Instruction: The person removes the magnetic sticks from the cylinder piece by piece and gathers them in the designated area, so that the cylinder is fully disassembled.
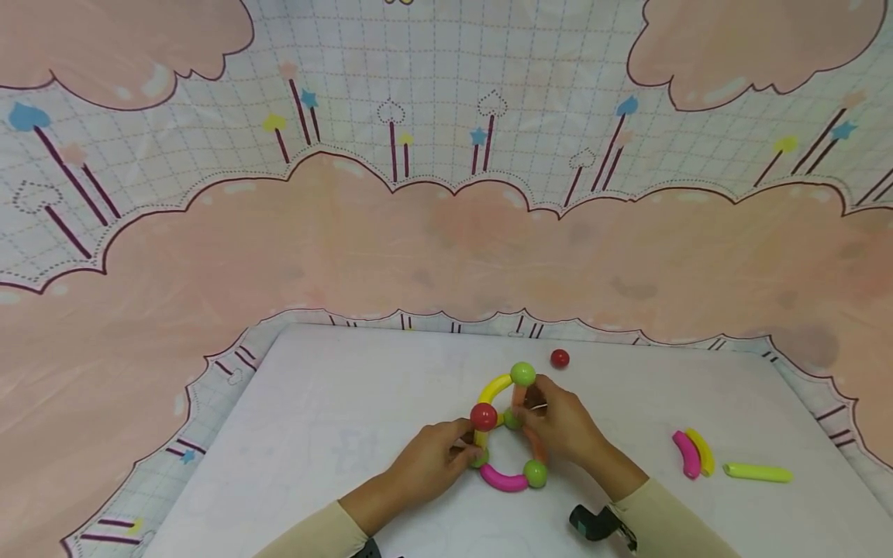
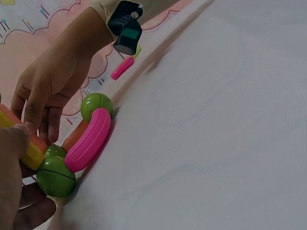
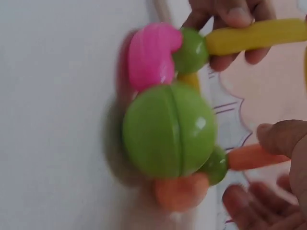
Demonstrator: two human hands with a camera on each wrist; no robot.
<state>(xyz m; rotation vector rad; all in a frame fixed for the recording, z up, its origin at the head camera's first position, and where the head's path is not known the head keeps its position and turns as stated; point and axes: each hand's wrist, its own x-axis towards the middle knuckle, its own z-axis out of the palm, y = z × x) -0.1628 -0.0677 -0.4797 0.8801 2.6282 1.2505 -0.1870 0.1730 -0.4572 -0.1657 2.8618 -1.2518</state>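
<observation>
A toy frame of balls and rods stands on the white table, between both hands. Its base ring has green balls, a pink curved rod in front and an orange curved rod at right. My left hand pinches the yellow upright rod under a red ball, beside a green ball at its foot. With thumb and fingers, my right hand holds the orange upright rod, topped by a green ball. A yellow curved rod spans the two top balls.
A loose red ball lies behind the frame on the white table. To the right are a pink curved rod, a yellow curved rod and a light green straight rod. A patterned cloth hangs behind.
</observation>
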